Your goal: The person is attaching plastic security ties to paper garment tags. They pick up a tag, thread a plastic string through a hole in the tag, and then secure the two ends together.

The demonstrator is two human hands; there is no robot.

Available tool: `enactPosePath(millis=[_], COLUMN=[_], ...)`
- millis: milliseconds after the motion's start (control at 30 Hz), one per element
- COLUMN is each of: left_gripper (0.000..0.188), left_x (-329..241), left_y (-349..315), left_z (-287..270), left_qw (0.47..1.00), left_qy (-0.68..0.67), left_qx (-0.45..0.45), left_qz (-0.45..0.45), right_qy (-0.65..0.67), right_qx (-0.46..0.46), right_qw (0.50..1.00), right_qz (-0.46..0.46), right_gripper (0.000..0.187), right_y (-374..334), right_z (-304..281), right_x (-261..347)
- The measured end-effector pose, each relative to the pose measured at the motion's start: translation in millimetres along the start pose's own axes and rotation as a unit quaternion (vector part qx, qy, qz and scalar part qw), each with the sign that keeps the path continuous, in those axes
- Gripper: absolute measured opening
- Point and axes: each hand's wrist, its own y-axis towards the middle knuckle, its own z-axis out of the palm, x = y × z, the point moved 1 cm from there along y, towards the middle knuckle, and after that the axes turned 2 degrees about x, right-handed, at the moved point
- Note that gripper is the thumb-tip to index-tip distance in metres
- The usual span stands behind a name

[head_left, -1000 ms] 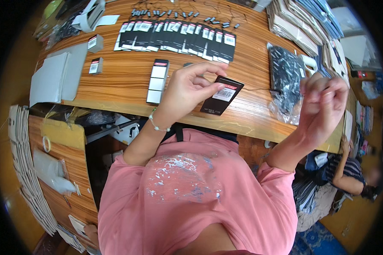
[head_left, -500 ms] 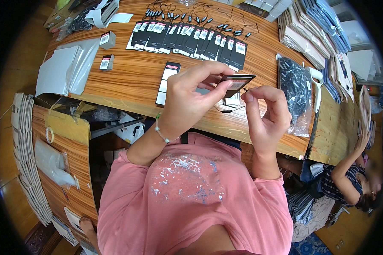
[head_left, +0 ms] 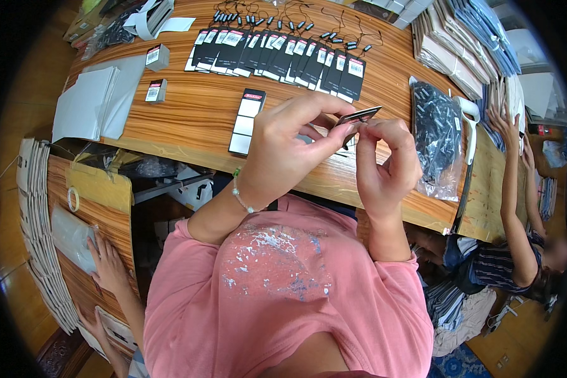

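Observation:
Above the near edge of the table, my left hand (head_left: 296, 135) pinches a black hang tag (head_left: 361, 114) between thumb and fingers, its face tilted almost edge-on. Close against the tag, my right hand (head_left: 389, 157) is closed in a pinch on a thin black tag string, mostly hidden by the fingers. Left of my hands lies a black and white strip of tags or labels (head_left: 246, 123), partly behind my left hand. Farther back, a fanned row of black hang tags (head_left: 283, 60) has strings with small black tips laid out beyond it.
To the right sit a clear bag of black tag strings (head_left: 436, 132), a white handled tool (head_left: 470, 126) and piled folded garments (head_left: 450, 47). Small label stacks (head_left: 157, 58) and white sheets (head_left: 85, 104) lie left. Other people's hands (head_left: 110, 261) work at the left and at the right.
My right hand has moved left and up to the hang tag, which has tilted flatter. A co-worker's hands have come in at left; the co-worker at right reaches farther up toward the garments.

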Motion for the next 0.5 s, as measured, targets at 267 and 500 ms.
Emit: enactPosePath(millis=[267, 500], left_gripper=[0.022, 0.021], left_x=[0, 0], left_y=[1, 1], left_z=[2, 3], left_qw=[1.000, 0.998], left_qy=[0.012, 0.044], left_qx=[0.011, 0.016], left_qz=[-0.003, 0.042], right_qy=[0.025, 0.328], right_qx=[-0.012, -0.077], right_qw=[0.999, 0.894], right_qz=[0.029, 0.296], right_gripper=[0.021, 0.012], right_y=[-6, -8], right_z=[4, 5], right_x=[-8, 2])
